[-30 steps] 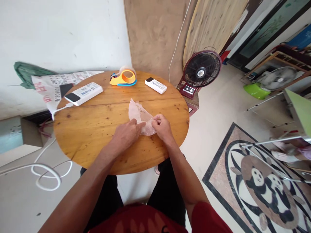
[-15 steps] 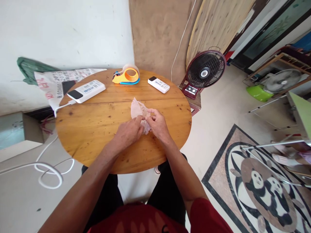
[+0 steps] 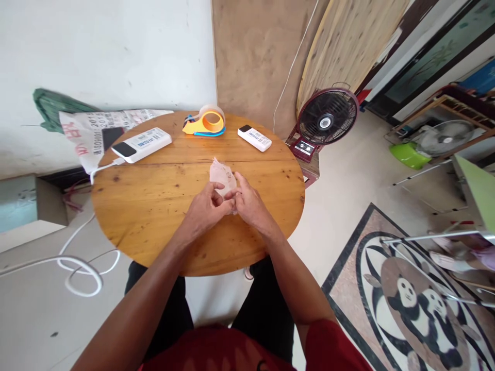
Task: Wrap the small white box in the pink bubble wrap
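Observation:
A thin, pale pink crumpled plastic piece [image 3: 221, 175] lies on the wooden table [image 3: 147, 211], in front of me and under my fingers. My left hand [image 3: 209, 204] is at its lower left, with thumb and index finger apart and the thumb tip over the piece's lower end. On the right side, my right hand [image 3: 247, 201] rests against the piece, its index finger stretched along the edge and other fingers curled toward my left thumb. Whether its curled fingers pinch the plastic is hard to see.
An orange tape dispenser [image 3: 204, 122] and a white device [image 3: 254, 138] stand at the table's back. A larger white device [image 3: 142, 146] with a cable lies at the left. A fan [image 3: 325, 122] stands beyond the right edge.
My left thumb and index finger have spread apart and moved slightly left. My right index finger has straightened along the plastic, and more of the piece lies flat. The camera view has shifted slightly.

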Action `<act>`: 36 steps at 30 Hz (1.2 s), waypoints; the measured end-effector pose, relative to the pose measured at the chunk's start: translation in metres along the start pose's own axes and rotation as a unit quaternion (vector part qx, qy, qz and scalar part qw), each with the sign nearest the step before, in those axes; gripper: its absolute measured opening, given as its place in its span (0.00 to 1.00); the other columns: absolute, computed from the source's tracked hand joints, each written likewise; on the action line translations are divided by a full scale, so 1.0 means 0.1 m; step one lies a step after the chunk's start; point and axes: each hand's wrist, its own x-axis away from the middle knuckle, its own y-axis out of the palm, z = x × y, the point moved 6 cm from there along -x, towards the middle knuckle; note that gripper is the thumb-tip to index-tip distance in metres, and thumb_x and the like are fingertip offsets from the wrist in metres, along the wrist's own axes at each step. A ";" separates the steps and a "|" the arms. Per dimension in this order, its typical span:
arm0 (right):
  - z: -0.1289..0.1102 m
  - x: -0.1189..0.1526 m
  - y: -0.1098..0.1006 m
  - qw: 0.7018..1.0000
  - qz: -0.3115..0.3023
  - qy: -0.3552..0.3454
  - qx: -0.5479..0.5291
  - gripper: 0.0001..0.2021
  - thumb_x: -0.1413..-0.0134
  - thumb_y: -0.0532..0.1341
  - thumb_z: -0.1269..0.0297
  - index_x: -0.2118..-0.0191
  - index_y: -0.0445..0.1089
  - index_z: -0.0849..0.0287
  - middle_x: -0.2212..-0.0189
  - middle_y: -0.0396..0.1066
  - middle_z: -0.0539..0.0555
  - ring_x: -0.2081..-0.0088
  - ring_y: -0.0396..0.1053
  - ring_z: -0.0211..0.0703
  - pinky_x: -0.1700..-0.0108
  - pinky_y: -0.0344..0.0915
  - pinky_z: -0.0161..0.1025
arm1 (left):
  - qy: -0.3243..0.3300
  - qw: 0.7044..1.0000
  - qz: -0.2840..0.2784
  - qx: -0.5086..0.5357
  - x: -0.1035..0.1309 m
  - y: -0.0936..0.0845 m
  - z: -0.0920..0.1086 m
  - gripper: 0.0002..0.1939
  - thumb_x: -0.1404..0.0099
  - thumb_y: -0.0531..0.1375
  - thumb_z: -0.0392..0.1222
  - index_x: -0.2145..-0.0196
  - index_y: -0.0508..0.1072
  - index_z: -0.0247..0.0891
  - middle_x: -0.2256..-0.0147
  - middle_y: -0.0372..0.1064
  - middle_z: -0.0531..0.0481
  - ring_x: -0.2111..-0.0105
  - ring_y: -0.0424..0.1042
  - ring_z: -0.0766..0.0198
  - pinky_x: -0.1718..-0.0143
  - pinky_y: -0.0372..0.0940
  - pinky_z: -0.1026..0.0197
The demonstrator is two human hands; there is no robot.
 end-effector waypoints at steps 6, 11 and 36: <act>0.00 -0.02 -0.06 0.999 -0.023 -0.027 -0.033 0.34 0.46 0.49 0.75 0.32 0.47 0.61 0.59 0.78 0.55 0.57 0.74 0.45 0.50 0.68 0.45 | -0.012 0.996 0.065 -0.063 0.03 0.04 0.05 0.17 0.41 0.58 0.51 0.57 0.67 0.40 0.78 0.63 0.58 0.76 0.65 0.64 0.72 0.55 0.63; 0.00 -0.01 -0.05 0.994 -0.052 -0.029 -0.093 0.32 0.45 0.49 0.74 0.34 0.49 0.60 0.60 0.77 0.54 0.63 0.73 0.41 0.56 0.69 0.42 | -0.040 0.989 0.050 -0.134 0.03 0.05 0.11 0.15 0.43 0.56 0.41 0.56 0.68 0.41 0.76 0.65 0.57 0.74 0.67 0.63 0.72 0.55 0.63; 0.35 -0.81 -0.19 0.995 0.079 0.032 -0.053 0.12 0.45 0.57 0.57 0.75 0.64 0.58 0.83 0.65 0.46 0.81 0.64 0.35 0.75 0.59 0.32 | 0.112 0.979 -0.052 -0.159 -0.27 0.07 -0.01 0.29 0.47 0.54 0.40 0.45 0.66 0.35 0.45 0.67 0.41 0.45 0.66 0.48 0.43 0.62 0.46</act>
